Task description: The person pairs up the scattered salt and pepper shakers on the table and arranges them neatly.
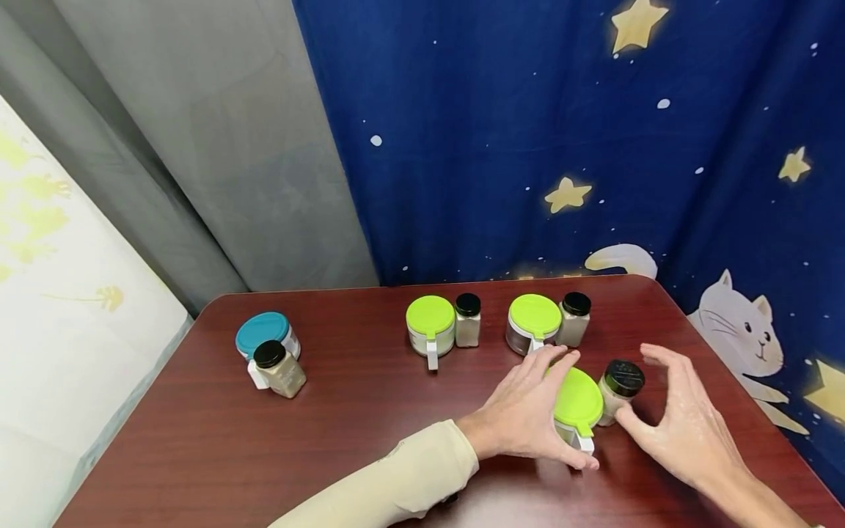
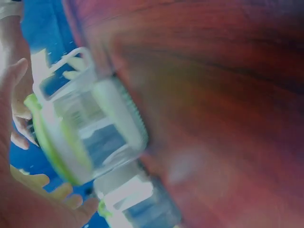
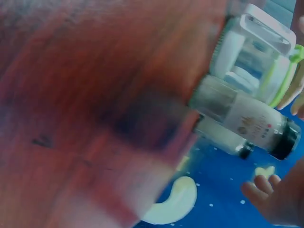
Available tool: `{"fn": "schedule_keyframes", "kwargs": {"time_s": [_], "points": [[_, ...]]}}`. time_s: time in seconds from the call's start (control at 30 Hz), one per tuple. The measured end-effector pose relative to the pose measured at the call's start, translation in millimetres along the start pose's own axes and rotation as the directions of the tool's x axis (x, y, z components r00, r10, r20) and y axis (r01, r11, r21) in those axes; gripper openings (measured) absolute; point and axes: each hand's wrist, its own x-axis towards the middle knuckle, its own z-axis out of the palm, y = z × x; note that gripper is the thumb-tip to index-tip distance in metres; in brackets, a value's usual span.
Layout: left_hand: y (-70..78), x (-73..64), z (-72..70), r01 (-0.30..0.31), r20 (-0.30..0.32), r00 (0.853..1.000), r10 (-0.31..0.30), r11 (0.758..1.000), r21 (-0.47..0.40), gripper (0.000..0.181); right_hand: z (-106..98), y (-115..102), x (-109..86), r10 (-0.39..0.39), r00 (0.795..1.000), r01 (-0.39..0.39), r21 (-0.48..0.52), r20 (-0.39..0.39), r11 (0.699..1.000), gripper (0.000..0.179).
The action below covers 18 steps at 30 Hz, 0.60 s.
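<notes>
My left hand (image 1: 521, 411) is beside a clear jar with a green lid and white handle (image 1: 579, 403), its fingers and thumb spread around the near left side. In the left wrist view a gap shows between the fingers and this handled jar (image 2: 97, 126). Right of the jar, almost against it, stands a spice bottle with a black cap (image 1: 620, 389). My right hand (image 1: 693, 433) is spread on the bottle's right, thumb close to its base. The right wrist view shows the labelled bottle (image 3: 251, 121) upright, with the right hand apart from it.
Two more green-lidded jars (image 1: 430, 323) (image 1: 535, 319) stand at the back, each with a black-capped bottle (image 1: 468, 323) (image 1: 574, 323) on its right. At the left, a blue-lidded jar (image 1: 264, 331) has a black-capped bottle (image 1: 284, 374) before it. A small dark object shows under the left sleeve.
</notes>
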Motion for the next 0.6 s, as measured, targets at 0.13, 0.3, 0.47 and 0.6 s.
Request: {"fn": "schedule_keyframes", "kwargs": {"time_s": [0.13,0.3,0.47,0.6], "points": [[-4.4,-11.0,-16.8,-0.025,-0.032,0.999,0.022,0.997,-0.08,0.12,-7.6,-11.8,1.9,-0.084,0.995,0.084,0.002,-0.054,0.996,0.078],[-10.1,-27.1,-30.6,-0.008,-0.022,1.0,0.004,0.988,-0.153,0.113,-10.7,-30.8,1.7,-0.109,0.994,0.108,-0.042,-0.009,0.993,0.075],[-19.3,-47.1,-42.1,0.043,0.019,0.999,-0.04,0.985,-0.169,0.113,-6.5,-43.9,1.2,-0.13,0.99,0.134,-0.087,0.049,0.987,0.076],[-27.7,-68.2,-52.3,0.069,0.015,0.998,-0.068,0.984,-0.163,0.115,-1.2,-51.0,2.5,-0.188,0.981,0.192,-0.092,0.053,0.977,0.071]]}}
